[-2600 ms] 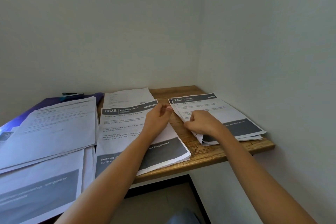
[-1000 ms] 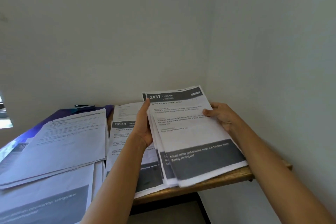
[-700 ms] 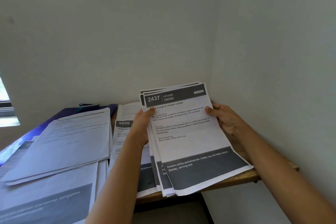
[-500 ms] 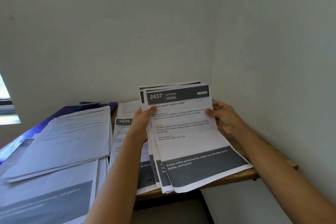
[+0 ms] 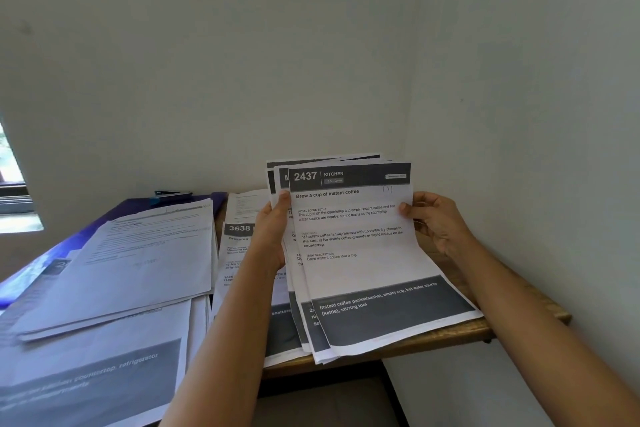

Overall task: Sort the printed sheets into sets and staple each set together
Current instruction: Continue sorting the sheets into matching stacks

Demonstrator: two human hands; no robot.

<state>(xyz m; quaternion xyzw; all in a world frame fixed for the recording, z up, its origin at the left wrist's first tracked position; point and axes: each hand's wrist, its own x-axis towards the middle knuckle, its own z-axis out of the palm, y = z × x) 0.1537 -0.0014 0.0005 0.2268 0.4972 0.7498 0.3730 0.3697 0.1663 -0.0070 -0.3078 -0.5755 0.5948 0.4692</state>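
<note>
I hold a fanned bundle of printed sheets (image 5: 360, 253) upright above the wooden table (image 5: 450, 336). Its top sheet reads "2437 KITCHEN, Brew a cup of instant coffee". My left hand (image 5: 273, 229) pinches the bundle's left edge, thumb on the front. At the right edge my right hand (image 5: 436, 222) grips it. A second pile, headed "3638" (image 5: 239, 246), lies flat on the table behind my left wrist. A dark object that may be a stapler (image 5: 171, 193) lies at the far back.
More loose sheets (image 5: 138, 253) overlap on a purple folder (image 5: 83, 236) at the left, with another grey-banded sheet (image 5: 93, 378) at the near left. White walls close the table in at the back and right. A window shows at the far left.
Both hands picked the 2437 bundle up off the table and raised it upright; the sheets behind the top one have fanned out to the left.
</note>
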